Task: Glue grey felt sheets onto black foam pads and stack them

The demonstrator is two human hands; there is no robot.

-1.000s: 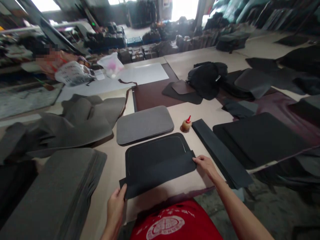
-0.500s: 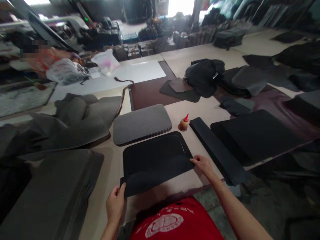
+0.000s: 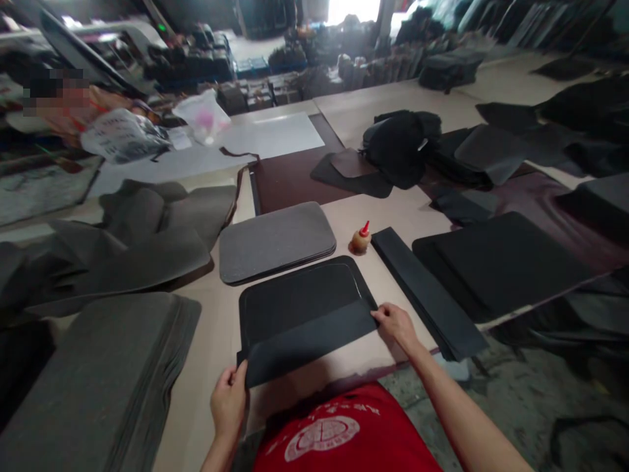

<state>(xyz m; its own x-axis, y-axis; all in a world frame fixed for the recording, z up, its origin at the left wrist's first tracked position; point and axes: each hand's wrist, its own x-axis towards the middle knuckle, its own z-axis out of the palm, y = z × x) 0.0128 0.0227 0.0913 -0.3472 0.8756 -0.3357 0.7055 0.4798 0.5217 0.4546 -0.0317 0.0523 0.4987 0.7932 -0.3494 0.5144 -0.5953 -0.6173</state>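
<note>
A black sheet with rounded far corners [image 3: 295, 298] lies on the table, a thin pale line running near its edge. Across its near side lies a black strip [image 3: 314, 342]. My left hand [image 3: 230, 396] pinches the strip's left end between thumb and fingers. At the strip's right end, my right hand [image 3: 393, 322] has thumb and fingertips closed on its corner. Just beyond the sheet is a stack of grey rounded panels [image 3: 278, 241]. A small squeeze bottle with a red nozzle [image 3: 360, 240] stands to the right of that stack.
More black strips [image 3: 427, 292] lie stacked right of my right hand, with black sheets [image 3: 511, 262] beyond them. A thick grey stack [image 3: 93, 367] and loose grey pieces [image 3: 142, 242] fill the left side. Another person [image 3: 73, 108] is at the far left.
Both hands keep their hold on the strip and have barely moved. The strip now looks lighter against the sheet. The view has shifted slightly.
</note>
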